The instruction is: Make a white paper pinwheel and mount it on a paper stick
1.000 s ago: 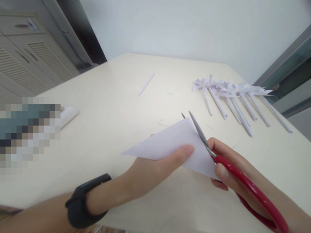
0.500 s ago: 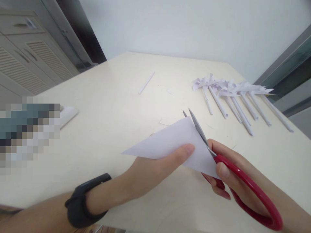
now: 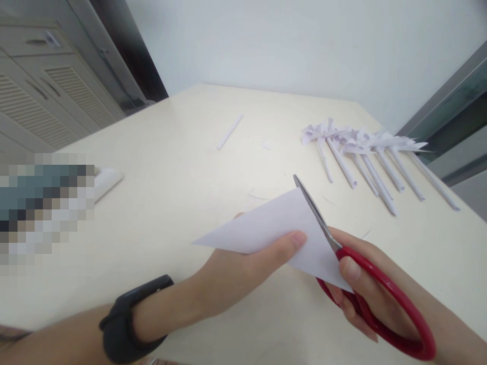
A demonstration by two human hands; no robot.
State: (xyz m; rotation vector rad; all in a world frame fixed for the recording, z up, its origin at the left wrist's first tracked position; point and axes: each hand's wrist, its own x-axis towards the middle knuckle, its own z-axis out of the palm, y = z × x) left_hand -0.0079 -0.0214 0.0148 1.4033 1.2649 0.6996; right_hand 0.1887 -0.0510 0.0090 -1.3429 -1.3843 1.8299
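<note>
A folded-looking, pointed sheet of white paper (image 3: 274, 218) is pinched in my left hand (image 3: 243, 268), thumb on top and fingers mostly hidden beneath. My right hand (image 3: 361, 279) grips red-handled scissors (image 3: 403, 299), its thumb through one loop. The blades lie along the paper's right edge, nearly closed together, tips pointing away from me past the paper's upper corner. Part of the lower handle is hidden behind the paper. A black watch band (image 3: 125, 319) circles my left wrist.
Several white paper pinwheels (image 3: 365, 139) on rolled sticks lie in a row at the right of the pale table (image 3: 163, 172). One rolled paper stick (image 3: 230, 132) rests farther back. Thin paper scraps (image 3: 258, 195) are scattered mid-table. A blurred-out item (image 3: 41, 203) sits at the left edge.
The scissor blades have come together along the paper's edge, and their handles have closed up. My left hand holds the paper in nearly the same place.
</note>
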